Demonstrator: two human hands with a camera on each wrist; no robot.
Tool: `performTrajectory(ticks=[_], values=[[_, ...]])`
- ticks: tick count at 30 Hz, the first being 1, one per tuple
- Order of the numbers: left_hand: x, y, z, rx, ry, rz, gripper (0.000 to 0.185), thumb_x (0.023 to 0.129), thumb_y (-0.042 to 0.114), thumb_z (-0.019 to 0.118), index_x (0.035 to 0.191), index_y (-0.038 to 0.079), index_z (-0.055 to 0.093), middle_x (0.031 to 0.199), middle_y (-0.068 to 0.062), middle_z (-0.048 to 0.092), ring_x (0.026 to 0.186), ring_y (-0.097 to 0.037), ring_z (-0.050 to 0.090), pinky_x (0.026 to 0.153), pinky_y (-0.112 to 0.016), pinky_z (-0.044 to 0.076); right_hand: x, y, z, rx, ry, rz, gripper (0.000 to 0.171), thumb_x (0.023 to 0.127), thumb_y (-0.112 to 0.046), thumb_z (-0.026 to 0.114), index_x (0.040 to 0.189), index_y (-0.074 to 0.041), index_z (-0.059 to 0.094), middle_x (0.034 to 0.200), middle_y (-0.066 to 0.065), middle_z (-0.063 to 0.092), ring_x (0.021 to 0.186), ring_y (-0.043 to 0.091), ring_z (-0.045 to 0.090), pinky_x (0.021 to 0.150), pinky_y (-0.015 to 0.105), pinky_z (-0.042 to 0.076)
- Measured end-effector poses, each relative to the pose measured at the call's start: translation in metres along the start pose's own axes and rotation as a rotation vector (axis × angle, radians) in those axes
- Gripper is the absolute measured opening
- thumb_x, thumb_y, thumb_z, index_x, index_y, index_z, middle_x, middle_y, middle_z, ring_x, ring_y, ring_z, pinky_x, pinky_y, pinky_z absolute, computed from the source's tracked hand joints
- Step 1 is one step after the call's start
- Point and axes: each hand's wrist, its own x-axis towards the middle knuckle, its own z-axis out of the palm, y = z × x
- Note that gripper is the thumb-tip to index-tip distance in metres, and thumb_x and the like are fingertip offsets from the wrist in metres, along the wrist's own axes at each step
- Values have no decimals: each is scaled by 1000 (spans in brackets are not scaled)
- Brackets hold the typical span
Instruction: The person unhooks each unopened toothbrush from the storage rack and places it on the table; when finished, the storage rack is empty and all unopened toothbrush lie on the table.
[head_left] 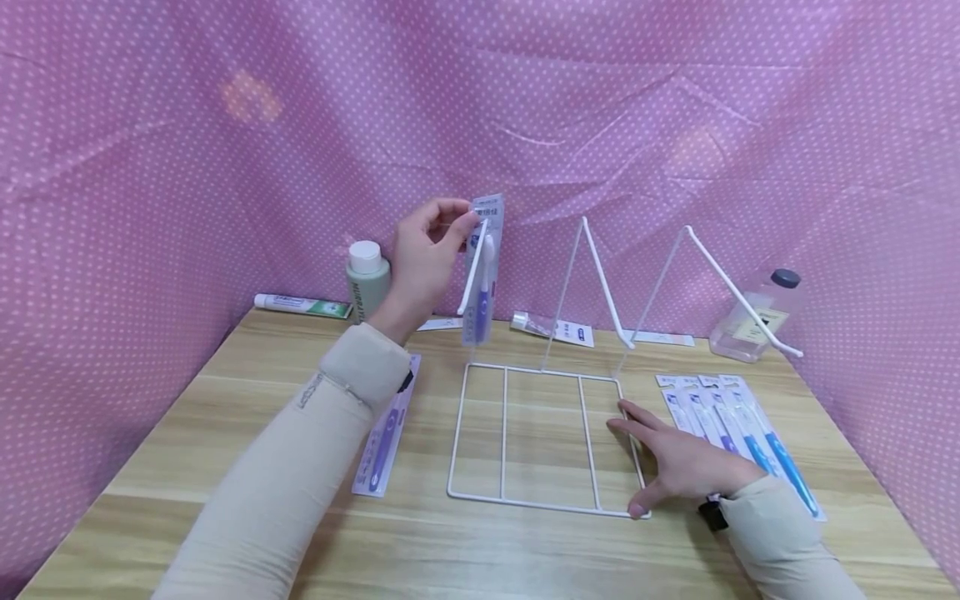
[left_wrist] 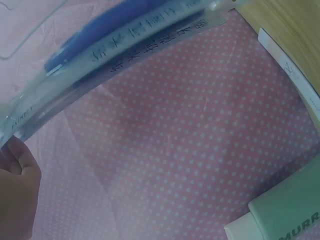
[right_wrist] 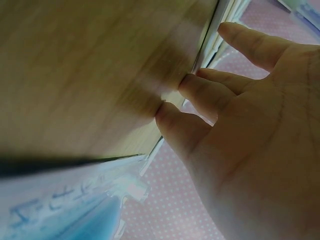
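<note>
Pinching the top of a clear blister pack with a purple toothbrush inside, the left hand holds it upright in the air beside the leftmost slanted prong of the white wire display rack. That grip is a fingertip pinch at the card's upper edge, thumb and curled fingers closed on it. The right hand lies flat with fingers spread, pressing the rack's right edge onto the light wooden counter.

My worry is the shallow pinch: the pack hangs long below the fingers and could swing or slip free. Whether the hang hole meets the prong tip is too small to tell, and a miss would likely bend the card against the wire. The rack looks light, so a sideways push on the prong could tip or slide it if the right hand eases off. A sweeping sleeve could also disturb the second purple toothbrush pack under the left forearm, or the grey-green bottle with a white cap just behind.
</note>
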Motion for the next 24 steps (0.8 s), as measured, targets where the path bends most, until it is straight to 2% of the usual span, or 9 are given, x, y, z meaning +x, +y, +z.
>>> performTrajectory(ticks=[5, 10, 12, 16, 20, 24], values=[[-15, 10, -5, -22, -19, -28, 21, 104, 18, 68, 123, 7, 70, 111, -3, 71, 106, -29, 69, 96, -39, 61, 0, 0, -1, -5, -6, 15, 118, 66, -55, 95, 161, -9, 43, 176, 24, 14, 152, 55, 33, 113, 70, 41], [-37, 20, -12, -22, -37, -7, 21, 105, 18, 68, 122, 6, 69, 109, -3, 69, 103, -33, 69, 91, -43, 63, -1, -2, -3, -5, -7, 11, 118, 67, -54, 96, 161, -8, 42, 176, 25, 13, 152, 56, 33, 113, 71, 41], [-46, 24, -15, -17, -51, 13, 22, 105, 18, 67, 122, 4, 68, 108, -7, 69, 98, -35, 69, 86, -41, 64, -2, -3, -3, -1, -7, 10, 118, 67, -53, 96, 161, -8, 42, 176, 25, 13, 152, 56, 32, 113, 71, 41], [-65, 32, -22, -1, -71, 29, 22, 105, 16, 68, 122, 3, 67, 105, -12, 68, 87, -26, 68, 77, -32, 65, -3, -4, -3, 8, -9, 6, 117, 67, -52, 96, 161, -7, 42, 175, 26, 13, 152, 57, 31, 113, 72, 40], [-81, 41, -28, 6, -82, 43, 20, 104, 11, 68, 122, 1, 67, 98, -7, 66, 83, -17, 62, 75, -26, 61, -2, -4, -3, 20, -9, 6, 118, 67, -52, 96, 161, -7, 42, 176, 26, 12, 153, 57, 29, 114, 73, 38], [-94, 50, -33, -2, -103, 69, 18, 103, 6, 68, 120, -1, 68, 94, -6, 65, 80, -19, 59, 73, -25, 58, -1, -2, -2, 25, -8, 16, 119, 66, -54, 95, 162, -8, 42, 176, 24, 12, 154, 57, 27, 114, 74, 37]])
